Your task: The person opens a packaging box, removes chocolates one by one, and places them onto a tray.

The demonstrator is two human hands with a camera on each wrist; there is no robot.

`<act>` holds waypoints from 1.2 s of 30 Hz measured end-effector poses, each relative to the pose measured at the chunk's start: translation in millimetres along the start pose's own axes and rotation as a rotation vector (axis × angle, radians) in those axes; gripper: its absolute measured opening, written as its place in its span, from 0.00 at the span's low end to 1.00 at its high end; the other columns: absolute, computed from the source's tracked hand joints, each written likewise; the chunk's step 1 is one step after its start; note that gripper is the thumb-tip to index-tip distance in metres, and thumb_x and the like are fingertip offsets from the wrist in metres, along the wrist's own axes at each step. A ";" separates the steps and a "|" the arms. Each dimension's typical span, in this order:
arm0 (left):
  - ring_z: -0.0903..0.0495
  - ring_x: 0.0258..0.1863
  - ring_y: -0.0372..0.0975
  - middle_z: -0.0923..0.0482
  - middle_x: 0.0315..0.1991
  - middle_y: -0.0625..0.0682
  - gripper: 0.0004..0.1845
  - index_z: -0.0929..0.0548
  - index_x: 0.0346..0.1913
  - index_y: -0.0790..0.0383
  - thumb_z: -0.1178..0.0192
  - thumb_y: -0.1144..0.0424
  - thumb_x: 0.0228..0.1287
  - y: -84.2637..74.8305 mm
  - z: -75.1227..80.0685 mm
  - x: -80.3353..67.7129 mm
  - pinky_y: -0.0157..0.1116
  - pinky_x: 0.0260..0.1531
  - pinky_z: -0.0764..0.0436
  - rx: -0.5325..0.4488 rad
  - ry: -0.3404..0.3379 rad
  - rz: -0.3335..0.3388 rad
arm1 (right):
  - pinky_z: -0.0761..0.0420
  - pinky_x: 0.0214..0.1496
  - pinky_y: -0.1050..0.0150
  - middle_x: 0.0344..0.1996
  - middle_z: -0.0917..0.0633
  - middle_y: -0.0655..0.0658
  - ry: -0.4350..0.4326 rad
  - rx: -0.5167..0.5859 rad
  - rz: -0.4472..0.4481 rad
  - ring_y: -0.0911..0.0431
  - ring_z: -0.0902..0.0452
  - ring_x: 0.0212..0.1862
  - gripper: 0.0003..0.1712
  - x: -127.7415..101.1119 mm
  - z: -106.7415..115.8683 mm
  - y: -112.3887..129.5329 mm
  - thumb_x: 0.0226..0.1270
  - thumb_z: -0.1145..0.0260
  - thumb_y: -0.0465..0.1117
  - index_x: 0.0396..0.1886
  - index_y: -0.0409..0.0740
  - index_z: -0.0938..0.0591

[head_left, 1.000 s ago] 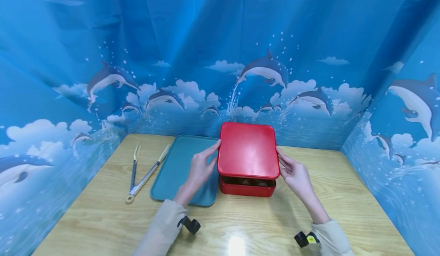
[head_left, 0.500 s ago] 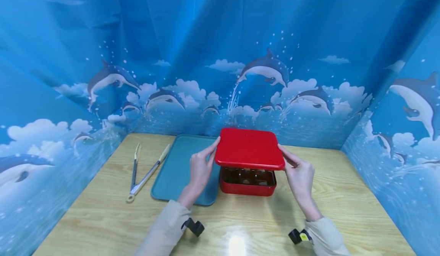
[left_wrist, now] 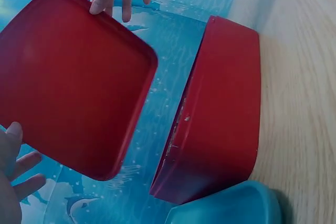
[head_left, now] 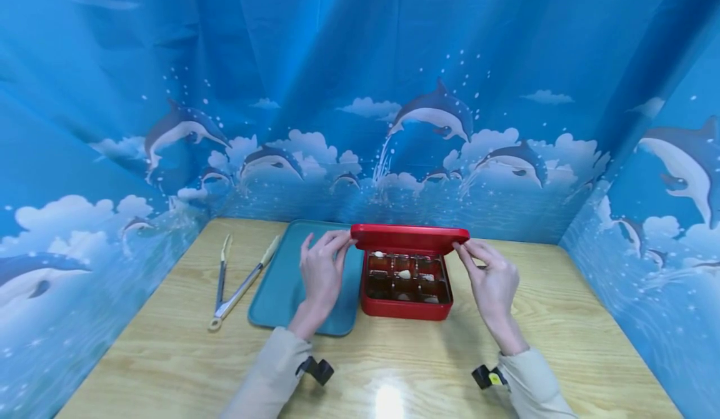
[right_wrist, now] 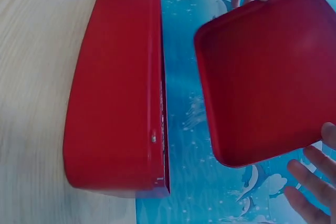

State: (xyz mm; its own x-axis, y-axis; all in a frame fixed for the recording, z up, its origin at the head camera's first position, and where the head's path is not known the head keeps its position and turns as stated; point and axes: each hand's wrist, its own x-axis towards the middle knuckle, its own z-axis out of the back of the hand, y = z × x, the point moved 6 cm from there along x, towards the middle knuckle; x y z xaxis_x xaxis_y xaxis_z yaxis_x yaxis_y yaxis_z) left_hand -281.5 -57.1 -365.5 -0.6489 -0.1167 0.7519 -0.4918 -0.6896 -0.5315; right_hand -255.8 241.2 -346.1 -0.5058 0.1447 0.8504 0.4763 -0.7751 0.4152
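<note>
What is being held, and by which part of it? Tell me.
The red lid, by opposite side edges: the left hand grips one, the right hand the other.

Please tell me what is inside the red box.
Inside the red box are compartments; small pale pieces, too small to identify, show in some. The tilted lid covers the box's far edge, so anything there is hidden.

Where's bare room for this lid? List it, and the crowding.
Free: the table right of the right hand, up to the curtain; also in front of the red box, between left sleeve and right sleeve. The tray looks bare, but the left hand hangs over it. Crowded: the box, with both hands holding the lid above it, tray close on its left.
</note>
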 end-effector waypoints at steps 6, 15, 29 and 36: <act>0.11 0.40 0.41 0.10 0.42 0.49 0.13 0.10 0.52 0.55 0.34 0.59 0.67 5.7 -2.1 2.7 0.53 0.60 0.23 -0.055 0.070 0.032 | 0.25 0.35 0.86 0.36 0.09 0.39 0.070 0.123 -0.076 0.65 0.13 0.31 0.10 1.2 -5.8 -7.6 0.59 0.23 0.32 0.41 0.35 0.09; 0.13 0.24 0.37 0.12 0.34 0.51 0.14 0.11 0.48 0.55 0.33 0.51 0.68 23.6 -16.3 0.3 0.36 0.31 0.16 -0.266 0.264 0.269 | 0.14 0.27 0.58 0.42 0.13 0.29 0.285 0.431 -0.543 0.67 0.16 0.24 0.16 -12.2 -24.5 -32.9 0.70 0.30 0.39 0.49 0.30 0.12; 0.13 0.22 0.40 0.13 0.33 0.56 0.14 0.10 0.48 0.64 0.33 0.57 0.69 53.5 -33.1 -11.5 0.37 0.25 0.14 -0.371 0.422 0.552 | 0.13 0.41 0.63 0.57 0.18 0.30 0.724 0.548 -0.832 0.65 0.15 0.39 0.31 -34.2 -48.4 -47.5 0.76 0.37 0.40 0.72 0.30 0.31; 0.13 0.29 0.40 0.13 0.43 0.60 0.17 0.14 0.56 0.68 0.34 0.61 0.70 56.9 -38.5 -15.5 0.38 0.30 0.13 -0.497 0.478 0.669 | 0.14 0.44 0.65 0.65 0.25 0.26 0.725 0.562 -0.850 0.67 0.16 0.43 0.32 -36.0 -48.5 -50.7 0.76 0.37 0.39 0.74 0.32 0.33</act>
State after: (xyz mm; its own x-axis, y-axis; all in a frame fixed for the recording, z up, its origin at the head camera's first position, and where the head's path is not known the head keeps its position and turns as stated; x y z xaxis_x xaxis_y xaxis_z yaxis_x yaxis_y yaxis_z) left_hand -321.9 -67.0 -422.5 -0.9986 0.0038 0.0526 -0.0524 -0.1912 -0.9802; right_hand -296.6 245.4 -413.4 -0.9977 -0.0402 -0.0537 -0.0443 -0.2067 0.9774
